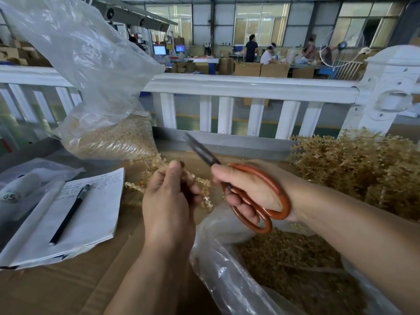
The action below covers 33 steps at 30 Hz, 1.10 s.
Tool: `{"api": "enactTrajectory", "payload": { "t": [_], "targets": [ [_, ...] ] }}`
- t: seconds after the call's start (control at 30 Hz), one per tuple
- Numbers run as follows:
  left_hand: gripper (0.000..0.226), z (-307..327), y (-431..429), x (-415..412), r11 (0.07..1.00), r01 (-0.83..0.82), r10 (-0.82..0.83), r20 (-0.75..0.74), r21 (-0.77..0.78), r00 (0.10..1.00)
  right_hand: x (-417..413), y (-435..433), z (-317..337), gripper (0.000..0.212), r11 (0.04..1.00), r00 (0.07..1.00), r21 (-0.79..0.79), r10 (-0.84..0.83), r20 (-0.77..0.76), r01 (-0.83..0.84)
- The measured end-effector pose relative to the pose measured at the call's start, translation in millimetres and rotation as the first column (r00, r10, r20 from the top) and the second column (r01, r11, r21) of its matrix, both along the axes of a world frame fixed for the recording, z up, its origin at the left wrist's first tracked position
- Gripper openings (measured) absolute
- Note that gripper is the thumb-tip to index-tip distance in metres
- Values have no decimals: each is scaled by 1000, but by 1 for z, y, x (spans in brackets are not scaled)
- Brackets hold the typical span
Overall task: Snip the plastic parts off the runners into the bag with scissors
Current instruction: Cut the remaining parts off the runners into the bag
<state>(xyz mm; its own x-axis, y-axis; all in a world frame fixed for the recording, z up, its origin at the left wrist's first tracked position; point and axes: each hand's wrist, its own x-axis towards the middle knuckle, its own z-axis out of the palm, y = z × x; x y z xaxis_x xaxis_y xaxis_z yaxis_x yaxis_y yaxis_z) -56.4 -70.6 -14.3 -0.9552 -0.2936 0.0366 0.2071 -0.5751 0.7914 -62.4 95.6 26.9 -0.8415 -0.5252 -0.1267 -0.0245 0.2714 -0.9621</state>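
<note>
Runner of small tan plastic parts [204,189] is pinched in the left hand [168,196] beside the clear plastic bag's [216,258] far rim. Orange-handled scissors [283,196] are gripped in the right hand [247,192], blades slightly parted just above the runner.

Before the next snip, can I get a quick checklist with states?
1. Left hand grips the runner: ok.
2. Right hand holds the scissors by the handles: ok.
3. Blades set on the runner: not ok; they point up and away from it.
4. Left fingers apart from the blades: ok.
5. Bag mouth open: ok.
6. Runner over the bag mouth: cannot tell; it sits near the far rim.
</note>
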Motion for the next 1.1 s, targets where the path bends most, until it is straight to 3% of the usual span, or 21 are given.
{"api": "enactTrajectory", "payload": {
  "t": [0.07,0.13,0.27,0.43,0.6,0.77,0.93,1.1],
  "targets": [
    [15,3,7,3,986,152,-152,-9,73,988,17,7,17,42,993,986,8,-113,-125,115],
    [15,4,18,11,952,304,-302,-59,45,952,38,12,24,37,970,939,-79,-243,-243,230],
    [19,7,38,33,849,466,-511,-166,-249,843,62,21,13,24,913,835,-191,-406,-371,360],
    [40,10,51,47,861,423,-471,-129,-283,873,81,35,-1,29,894,803,-138,-445,-397,427],
    [10,11,60,53,789,591,-603,-28,-168,797,91,44,0,25,876,759,-48,-441,-480,479],
    [13,12,57,46,808,589,-589,-41,-7,807,106,65,-4,49,825,720,83,-433,-543,559],
    [5,8,59,41,840,542,-542,-16,29,840,126,93,-8,47,785,751,287,-312,-582,549],
    [7,1,60,39,856,516,-516,4,6,856,131,101,-13,64,696,838,519,-229,-496,497]
  ]
}}
